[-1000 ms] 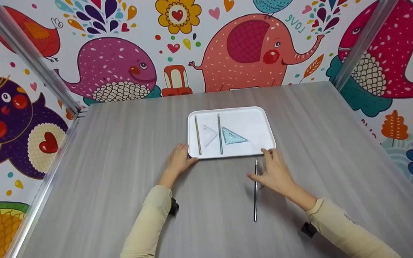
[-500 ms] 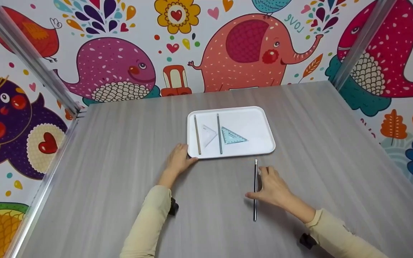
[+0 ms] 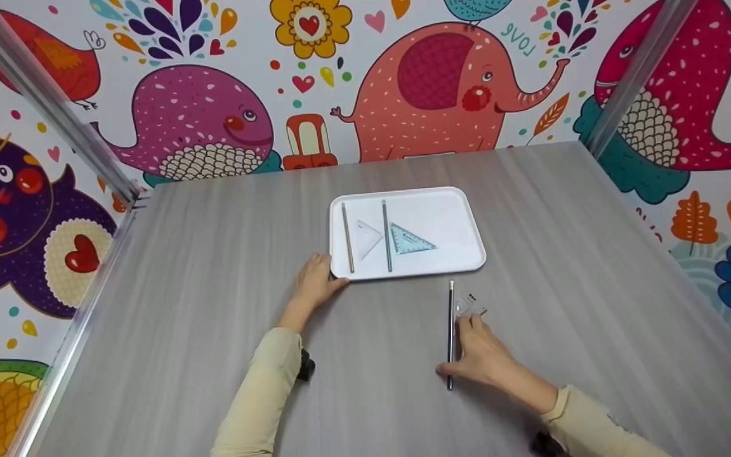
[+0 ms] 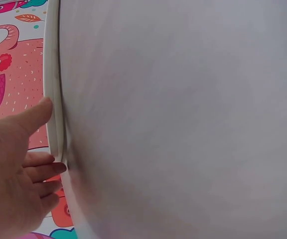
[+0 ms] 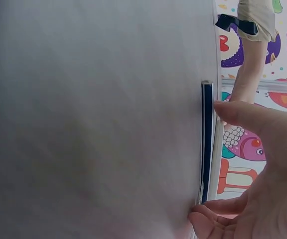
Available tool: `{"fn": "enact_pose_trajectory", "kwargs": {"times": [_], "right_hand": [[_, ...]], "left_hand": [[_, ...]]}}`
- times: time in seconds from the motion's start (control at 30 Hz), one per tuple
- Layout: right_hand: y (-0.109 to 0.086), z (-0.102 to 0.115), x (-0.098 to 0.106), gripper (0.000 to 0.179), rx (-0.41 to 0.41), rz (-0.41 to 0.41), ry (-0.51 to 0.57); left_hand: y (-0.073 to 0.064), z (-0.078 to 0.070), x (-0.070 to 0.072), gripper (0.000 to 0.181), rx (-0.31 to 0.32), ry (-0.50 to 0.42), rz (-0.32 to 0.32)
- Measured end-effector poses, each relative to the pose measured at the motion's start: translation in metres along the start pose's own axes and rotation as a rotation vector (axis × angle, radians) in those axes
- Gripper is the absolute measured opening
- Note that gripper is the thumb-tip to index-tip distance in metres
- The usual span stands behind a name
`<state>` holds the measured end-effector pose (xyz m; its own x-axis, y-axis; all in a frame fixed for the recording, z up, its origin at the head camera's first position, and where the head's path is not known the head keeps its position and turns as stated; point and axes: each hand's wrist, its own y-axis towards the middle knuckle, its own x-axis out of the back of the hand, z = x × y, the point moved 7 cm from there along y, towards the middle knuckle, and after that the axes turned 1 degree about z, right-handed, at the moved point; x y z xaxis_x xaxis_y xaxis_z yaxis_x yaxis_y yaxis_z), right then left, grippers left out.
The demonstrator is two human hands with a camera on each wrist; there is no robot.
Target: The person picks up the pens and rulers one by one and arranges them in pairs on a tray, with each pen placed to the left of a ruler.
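My left hand (image 3: 313,282) holds the front left corner of a white tray (image 3: 460,219), the thumb along the front rim and the fingers at the side. In the left wrist view, the thumb and fingers meet the tray's pale rim (image 4: 54,84). On the table in front of the tray lies a dark pencil (image 3: 450,317). My right hand (image 3: 487,357) is spread low over it, thumb across its lower part. Its fingers are at a clear plastic drawing piece (image 3: 471,303), partly hidden under them. The right wrist view shows the pencil (image 5: 207,144) between thumb and fingertips.
On the tray lie a gold-coloured pencil (image 3: 348,238), a clear set square (image 3: 368,238), a grey-green pencil (image 3: 387,236) and a light-blue set square (image 3: 410,241). The grey wood-look table (image 3: 226,241) meets patterned walls (image 3: 315,57) at the back and sides.
My right hand has drawn back from the tray's front right corner toward me, down along the dark pencil, and the clear plastic piece now shows beyond its fingers. The left hand stays put.
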<state>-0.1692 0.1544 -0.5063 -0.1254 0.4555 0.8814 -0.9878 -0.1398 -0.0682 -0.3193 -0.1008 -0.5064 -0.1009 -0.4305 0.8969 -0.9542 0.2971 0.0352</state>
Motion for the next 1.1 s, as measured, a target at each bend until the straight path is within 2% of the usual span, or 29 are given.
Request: {"fn": "enact_pose_trajectory", "kwargs": {"times": [0.37,0.53,0.73,0.83,1.1], "right_hand": [[-0.016,-0.005,0.001,0.072,0.017,0.093,0.082],[-0.027,-0.01,0.006,0.061,0.018,0.083,0.107],[-0.035,-0.013,0.012,0.054,0.089,0.039,0.086],[-0.037,-0.013,0.014,0.052,0.119,0.018,0.072],[-0.037,-0.015,0.007,0.054,0.029,0.067,0.1]], "left_hand": [[0.0,0.0,0.0,0.049,-0.014,0.019,-0.035],[0.002,0.001,0.0,0.047,-0.011,0.009,-0.032],[0.001,0.0,-0.001,0.055,0.031,0.021,0.023],[0.001,0.0,-0.001,0.056,0.035,0.016,0.027],[0.001,0.001,-0.001,0.055,0.026,0.018,0.023]]}}
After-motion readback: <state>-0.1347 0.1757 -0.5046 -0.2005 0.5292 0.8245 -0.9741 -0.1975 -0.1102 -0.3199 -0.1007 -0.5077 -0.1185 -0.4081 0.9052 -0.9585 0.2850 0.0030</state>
